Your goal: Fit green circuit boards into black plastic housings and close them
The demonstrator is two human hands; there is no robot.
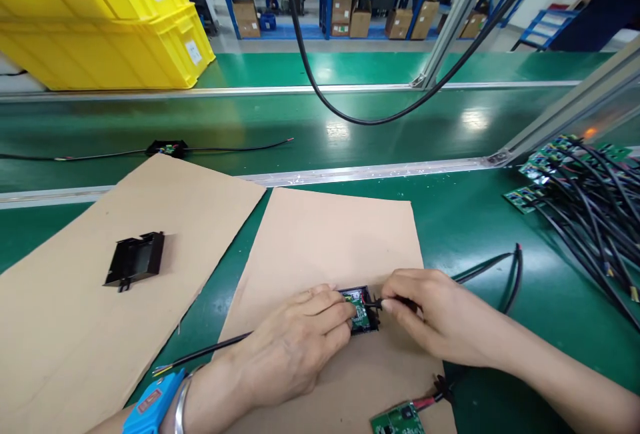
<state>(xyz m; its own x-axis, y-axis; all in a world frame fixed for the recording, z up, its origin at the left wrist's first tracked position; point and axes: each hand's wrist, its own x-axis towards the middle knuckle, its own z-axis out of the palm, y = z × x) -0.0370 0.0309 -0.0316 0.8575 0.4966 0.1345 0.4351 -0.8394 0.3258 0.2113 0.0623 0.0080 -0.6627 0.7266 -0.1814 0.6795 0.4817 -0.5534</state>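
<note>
A black housing with a green circuit board (pixel 361 313) inside lies on the right cardboard sheet (pixel 340 227). My left hand (pixel 305 337) rests over its left part, fingers pressed on board and housing. At the housing's right edge, my right hand (pixel 425 307) pinches a black cable (pixel 375 304) between thumb and forefinger. Another black cable (pixel 205 350) with bare coloured wire ends emerges left from under my left hand. Near the bottom edge lies a second green board (pixel 399 419) with a red and black lead. An open black housing (pixel 136 261) sits on the left cardboard sheet (pixel 125 341).
A heap of black cables with boards (pixel 595 201) lies at the right. Beyond the metal rail (pixel 370 171), a cabled black unit (pixel 167 148) sits at the left. Yellow bins (pixel 110 41) stand at the back left. A thick black cable (pixel 367 121) hangs in front.
</note>
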